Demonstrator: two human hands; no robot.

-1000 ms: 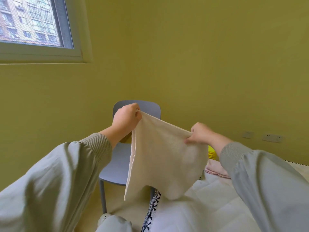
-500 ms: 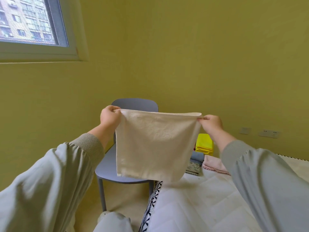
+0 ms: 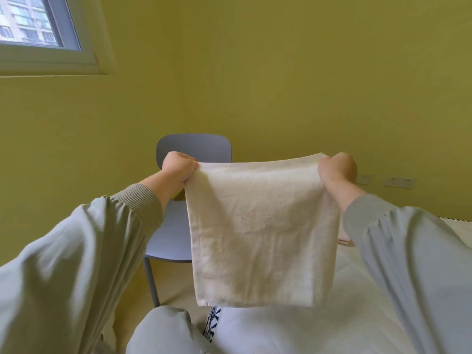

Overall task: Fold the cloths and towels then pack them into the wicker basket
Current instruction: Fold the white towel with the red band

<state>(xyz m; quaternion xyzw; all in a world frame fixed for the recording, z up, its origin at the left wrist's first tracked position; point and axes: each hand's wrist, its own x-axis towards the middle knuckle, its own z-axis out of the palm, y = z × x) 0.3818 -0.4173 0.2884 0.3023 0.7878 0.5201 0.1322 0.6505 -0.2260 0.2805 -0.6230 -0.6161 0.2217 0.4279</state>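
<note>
While the cream towel (image 3: 260, 231) hangs flat in the head view, just toward 5 o'clock from the middle of the picture, each hand has one of its top corners. The left hand (image 3: 178, 167), at the towel's 10 o'clock corner, is curled tight round the cloth. The right hand (image 3: 337, 168), at the 2 o'clock corner, grips its corner the same way. Holding the top edge taut and level lets the cloth drop straight so the sides line up, which looks like the set-up for a fold. Behind the towel at 11 o'clock a grey chair (image 3: 194, 146) stands against the yellow wall. A white bed (image 3: 319, 333) lies below toward 5 o'clock, a likely surface for laying the towel down. A window (image 3: 38, 29) sits at 10 o'clock. The wicker basket is out of sight, so packing seems some way off.
</note>
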